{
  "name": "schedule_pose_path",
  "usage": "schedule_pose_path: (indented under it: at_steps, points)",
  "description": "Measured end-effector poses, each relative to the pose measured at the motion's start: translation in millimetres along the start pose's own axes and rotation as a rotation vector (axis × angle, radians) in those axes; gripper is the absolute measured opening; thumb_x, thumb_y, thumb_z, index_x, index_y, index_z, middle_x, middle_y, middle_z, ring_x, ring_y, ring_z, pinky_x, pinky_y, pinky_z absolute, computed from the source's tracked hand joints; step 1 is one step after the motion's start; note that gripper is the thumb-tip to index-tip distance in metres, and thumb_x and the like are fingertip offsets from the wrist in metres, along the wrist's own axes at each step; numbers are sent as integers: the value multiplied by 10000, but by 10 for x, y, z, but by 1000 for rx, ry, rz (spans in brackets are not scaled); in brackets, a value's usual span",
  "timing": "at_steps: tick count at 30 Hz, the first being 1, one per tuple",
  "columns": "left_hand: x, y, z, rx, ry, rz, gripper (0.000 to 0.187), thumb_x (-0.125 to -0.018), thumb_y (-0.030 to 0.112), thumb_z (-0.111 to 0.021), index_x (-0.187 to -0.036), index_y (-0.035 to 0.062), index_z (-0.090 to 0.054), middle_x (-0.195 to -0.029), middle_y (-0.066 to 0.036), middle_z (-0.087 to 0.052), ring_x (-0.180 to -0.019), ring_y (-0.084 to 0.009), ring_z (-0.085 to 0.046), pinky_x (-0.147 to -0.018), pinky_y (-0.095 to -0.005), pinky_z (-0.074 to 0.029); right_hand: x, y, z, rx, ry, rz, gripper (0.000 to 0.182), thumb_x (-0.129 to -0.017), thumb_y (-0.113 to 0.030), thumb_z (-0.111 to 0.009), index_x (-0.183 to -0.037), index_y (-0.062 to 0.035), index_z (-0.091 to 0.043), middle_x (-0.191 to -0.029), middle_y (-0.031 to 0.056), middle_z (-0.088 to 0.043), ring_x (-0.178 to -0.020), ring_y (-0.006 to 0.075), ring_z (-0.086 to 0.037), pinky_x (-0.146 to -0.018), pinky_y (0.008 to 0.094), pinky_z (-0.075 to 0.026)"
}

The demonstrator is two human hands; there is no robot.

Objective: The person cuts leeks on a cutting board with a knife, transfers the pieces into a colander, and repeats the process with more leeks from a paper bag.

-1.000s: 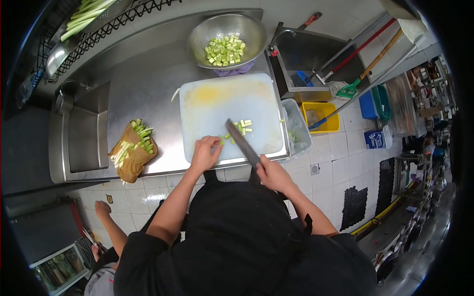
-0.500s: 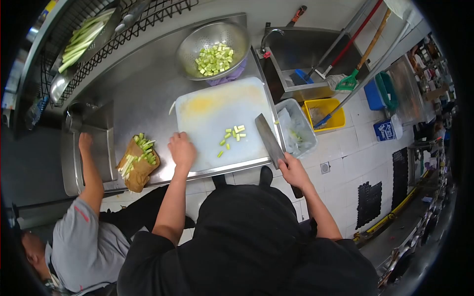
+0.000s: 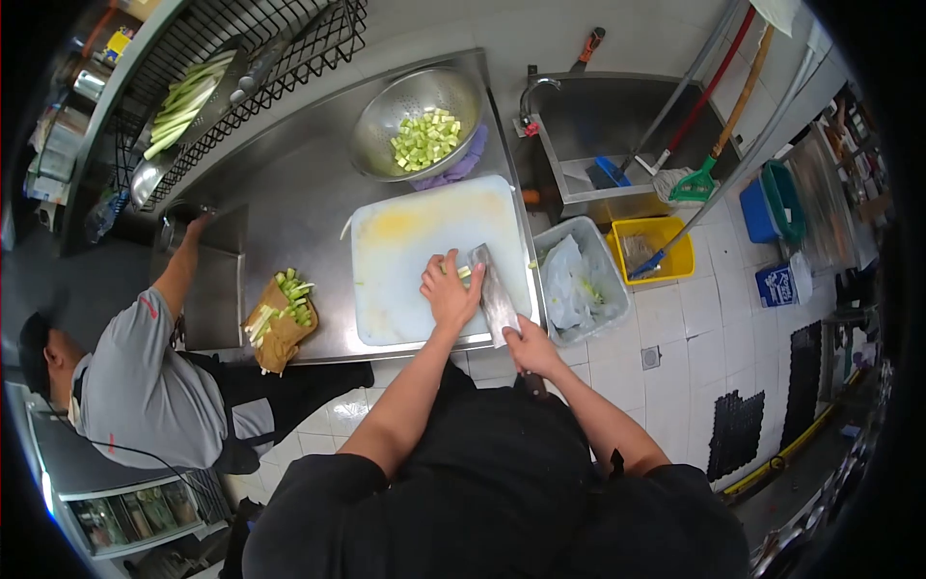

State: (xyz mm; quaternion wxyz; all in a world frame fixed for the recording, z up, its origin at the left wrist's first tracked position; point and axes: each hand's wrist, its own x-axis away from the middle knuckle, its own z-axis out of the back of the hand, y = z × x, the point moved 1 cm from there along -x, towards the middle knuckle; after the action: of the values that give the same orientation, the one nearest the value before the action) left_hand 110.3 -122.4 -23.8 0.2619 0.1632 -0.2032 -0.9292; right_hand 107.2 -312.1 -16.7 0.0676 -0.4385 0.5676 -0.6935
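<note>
My right hand [image 3: 532, 349] is closed on the handle of a wide-bladed cleaver [image 3: 495, 294], whose blade lies over the right part of the white cutting board [image 3: 395, 299]. Beside the blade, my left hand [image 3: 450, 291] rests over the cut green pieces [image 3: 464, 272], fingers spread and covering most of them. Behind the board stands a metal colander [image 3: 381, 121] holding chopped green pieces [image 3: 424, 140]. To the left of the board, a brown paper bag [image 3: 281, 338] holds more green-and-white stalks [image 3: 293, 297].
At the left, a person in a grey shirt [image 3: 159, 376] reaches into a sink [image 3: 214, 299]. Right of the board are a clear bin [image 3: 617, 318] and a yellow bucket [image 3: 680, 253]. A wire rack [image 3: 313, 48] hangs at the upper left.
My left hand has moved right from the board's left edge onto the cut pieces. The cleaver has moved left, beside that hand. The view has shifted, and the other person appears more upright.
</note>
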Motion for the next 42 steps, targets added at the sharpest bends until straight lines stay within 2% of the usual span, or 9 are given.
schedule_pose_path:
  at_steps: [11,18,22,25,27,29,33,37,42]
  points:
    - [-252,-153,-133,338,397,150,191,-996,196,-599,-1049,14,-622,-1064,-201,-581,-1036,-389,-524,-951,-490,-403,-216,-256,-332,189,-109,133,255,-1011,-207,-544,-1042,42,-501,-578,123,-568,-441,218,-586,-422,396,-473]
    - [-2303,517,706,409,367,-215,302,-981,251,-609,-1152,4,-634,-1186,-233,-593,-1170,-443,-501,-1014,-534,-375,-238,-1493,-146,11,85,287,217,-1027,-212,-547,-1069,1,-528,-580,25,-518,-441,123,-531,-401,311,-431]
    - [-2967,568,1246,334,65,238,402,-961,364,-642,-1236,72,-658,-1278,-208,-629,-1276,-416,-516,-1051,-510,-397,-14,-1558,-159,34,192,403,233,-1028,-209,-561,-1110,7,-528,-606,4,-524,-433,93,-500,-386,294,-411]
    - [-3054,15,1235,632,222,-93,380,-961,378,-644,-1163,60,-697,-1091,-147,-735,-1088,-320,-679,-936,-388,-514,-44,-1115,-222,127,252,369,261,-1022,-213,-569,-1094,34,-530,-635,75,-543,-496,162,-558,-453,350,-456]
    - [-2469,-177,1532,738,252,-200,289,-961,296,-650,-1090,46,-717,-963,-143,-750,-901,-287,-727,-819,-363,-552,-96,-864,-247,402,304,339,256,-999,-182,-570,-1070,62,-538,-710,199,-602,-628,325,-646,-584,437,-503]
    - [-1949,-595,1747,531,56,-34,233,-950,230,-666,-1061,33,-724,-953,-169,-746,-873,-286,-729,-801,-372,-552,-109,-778,-278,541,247,326,242,-984,-164,-568,-1052,66,-538,-761,250,-614,-713,395,-649,-636,473,-497]
    - [-1308,-1999,1957,252,171,161,199,-932,174,-683,-1067,39,-737,-976,-179,-746,-878,-328,-729,-796,-395,-562,-148,-593,-395,682,218,312,179,-953,-124,-547,-965,52,-522,-794,311,-644,-769,525,-623,-666,548,-483]
    - [-920,-3001,2724,-237,-215,508,774,-797,451,-817,-1447,134,-541,-1420,-122,-604,-1340,-326,-533,-1138,-531,-354,-275,-655,-538,745,278,363,160,-949,-127,-537,-950,32,-518,-723,301,-632,-719,536,-610,-660,578,-488]
    - [-648,-3969,2690,-99,-483,476,1227,-518,701,-872,-1542,192,-426,-1569,-63,-459,-1450,-296,-414,-1155,-565,-272,-597,-874,-711,1082,419,438,215,-946,-123,-551,-1132,-25,-507,-848,245,-663,-754,469,-660,-655,559,-529]
